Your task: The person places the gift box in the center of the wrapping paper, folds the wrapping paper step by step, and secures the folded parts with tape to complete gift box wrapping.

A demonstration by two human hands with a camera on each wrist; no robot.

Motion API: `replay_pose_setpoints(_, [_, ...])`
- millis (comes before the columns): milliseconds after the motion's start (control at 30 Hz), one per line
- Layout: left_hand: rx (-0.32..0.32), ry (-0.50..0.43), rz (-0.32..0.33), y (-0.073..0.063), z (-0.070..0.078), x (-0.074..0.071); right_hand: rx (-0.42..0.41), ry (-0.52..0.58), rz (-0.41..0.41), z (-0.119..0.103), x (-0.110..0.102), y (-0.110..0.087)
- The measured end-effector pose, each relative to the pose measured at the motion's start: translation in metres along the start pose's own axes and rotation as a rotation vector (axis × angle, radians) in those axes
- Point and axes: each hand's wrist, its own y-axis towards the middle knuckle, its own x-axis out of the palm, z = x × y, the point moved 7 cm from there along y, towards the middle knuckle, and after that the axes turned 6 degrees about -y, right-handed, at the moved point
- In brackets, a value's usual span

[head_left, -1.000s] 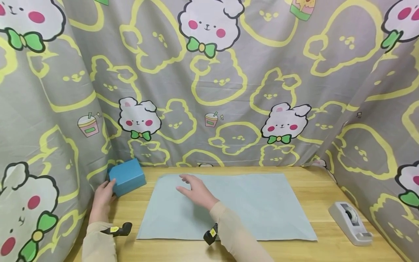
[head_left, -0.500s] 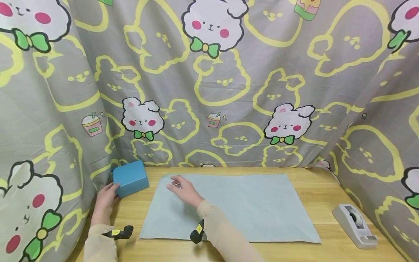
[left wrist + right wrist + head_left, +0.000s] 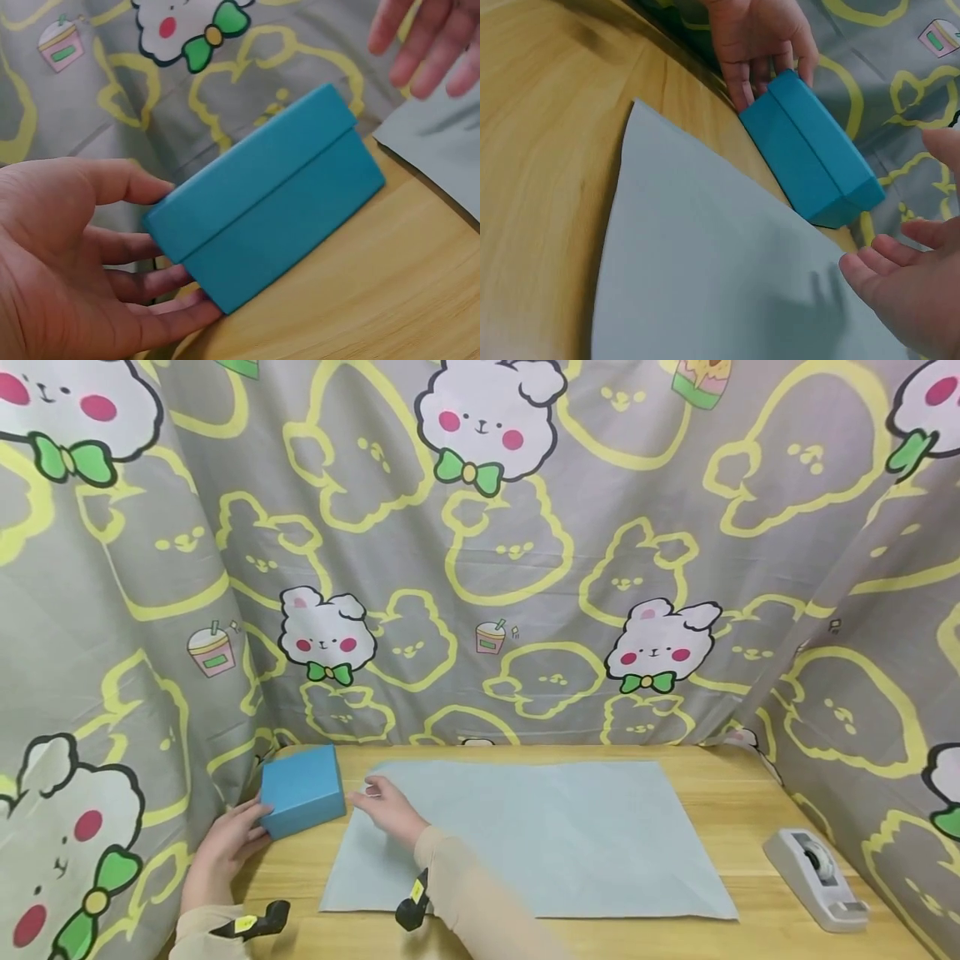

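Observation:
A blue lidded box [image 3: 303,789] is at the back left of the wooden table. My left hand [image 3: 225,839] grips its left end; in the left wrist view the thumb [image 3: 131,184] lies along the lid's edge and the fingers [image 3: 169,322] are curled at the lower side. To the right of the box, my right hand [image 3: 390,810] hovers over the left edge of a pale blue-grey sheet [image 3: 540,839], its fingers relaxed and holding nothing. The right wrist view shows that hand's palm [image 3: 922,292] turned toward the box [image 3: 810,150], with a gap between them.
A grey tape dispenser [image 3: 816,878] with a roll in it stands at the table's right side. A patterned curtain [image 3: 480,568] encloses the table at the back and both sides, close behind the box.
My right hand has moved left across the sheet, closer to the box. The left hand has shifted the box slightly toward me.

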Motion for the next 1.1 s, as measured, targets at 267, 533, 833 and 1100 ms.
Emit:
replay_pose_setpoints(267, [-0.002, 0.031, -0.067, -0.010, -0.001, 0.003, 0.041, 0.074, -0.047, 0.002, 0.017, 0.005])
replay_pose_setpoints(533, [-0.006, 0.035, -0.048, -0.011, -0.002, 0.005, 0.057, 0.118, -0.144, 0.004, 0.032, 0.005])
replay_pose_setpoints(833, [0.011, 0.061, -0.058, -0.012, -0.004, 0.005, 0.060, 0.156, -0.151, 0.006, 0.036, 0.007])
replay_pose_setpoints(1100, [0.016, 0.040, -0.074, -0.016, 0.000, 0.007, 0.054, 0.170, -0.142, 0.003, 0.035, 0.005])
